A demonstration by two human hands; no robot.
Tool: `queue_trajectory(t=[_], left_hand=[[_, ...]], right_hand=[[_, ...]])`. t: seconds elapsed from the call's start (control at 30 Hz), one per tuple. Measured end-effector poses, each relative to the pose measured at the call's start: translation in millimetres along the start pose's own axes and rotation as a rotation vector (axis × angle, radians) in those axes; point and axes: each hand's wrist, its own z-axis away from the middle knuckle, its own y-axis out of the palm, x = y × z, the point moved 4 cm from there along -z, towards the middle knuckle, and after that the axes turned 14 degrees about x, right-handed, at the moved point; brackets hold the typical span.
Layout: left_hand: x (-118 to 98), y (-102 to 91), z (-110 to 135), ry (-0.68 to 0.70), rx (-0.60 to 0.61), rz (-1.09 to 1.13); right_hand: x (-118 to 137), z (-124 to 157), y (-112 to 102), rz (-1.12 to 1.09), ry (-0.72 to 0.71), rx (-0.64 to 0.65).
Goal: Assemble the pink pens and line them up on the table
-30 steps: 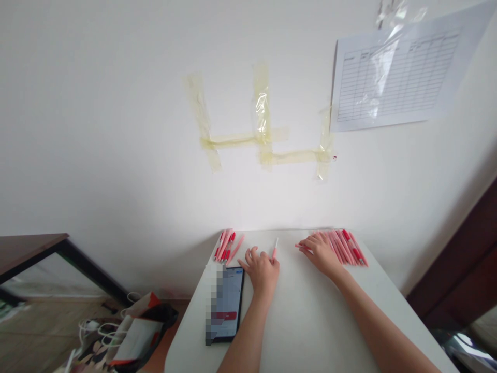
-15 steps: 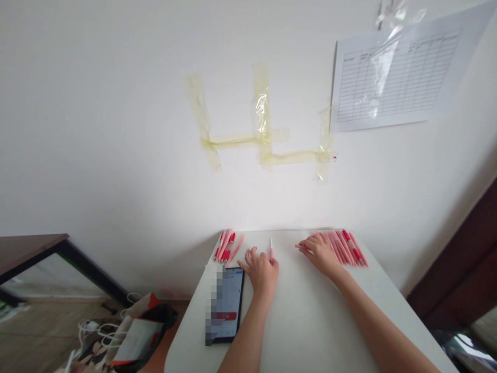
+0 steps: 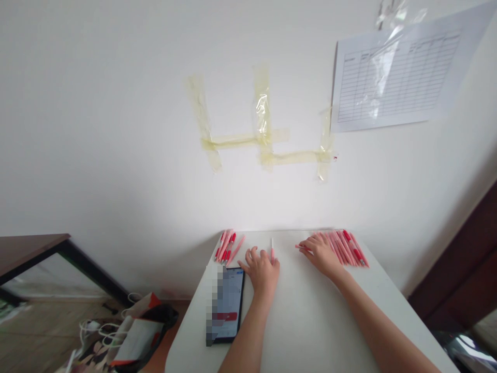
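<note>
On the white table [image 3: 303,316], my left hand [image 3: 263,272] rests palm down, thumb and index finger pinching the lower end of a slim pink-and-white pen [image 3: 272,249] that points toward the wall. Its other fingers are spread. My right hand [image 3: 321,255] has its fingers closed on a short pink pen part [image 3: 302,247]; most of that piece is hidden by the fingers. Beside and partly under this hand lies a row of pink and red pens [image 3: 347,247]. A smaller group of pink and red pens [image 3: 225,246] lies at the far left corner.
A phone [image 3: 227,305] lies left of my left forearm. The wall [image 3: 135,129] with yellowish tape [image 3: 262,109] and a printed sheet [image 3: 396,83] stands behind the table. Bags with white cables [image 3: 135,336] sit on the floor at left, near a dark table [image 3: 34,248].
</note>
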Motion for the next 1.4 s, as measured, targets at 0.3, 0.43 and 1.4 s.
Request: queue_trajectory(t=[0.3,0.43,1.4], left_hand=[[-12.9,11.3,6.0,0.225,0.126,0.106],[-13.4,13.0,6.0,0.217,0.162,0.108],[-16.9,18.0,2.8,0.187,0.2,0.124]], right_hand=[[17.4,-3.5,5.7,0.063,-0.036,0.067],[25.2,-5.1,6.9,0.109,-0.074,0.079],[21.5,-5.3,10.7,-0.002,0.026,0.225]])
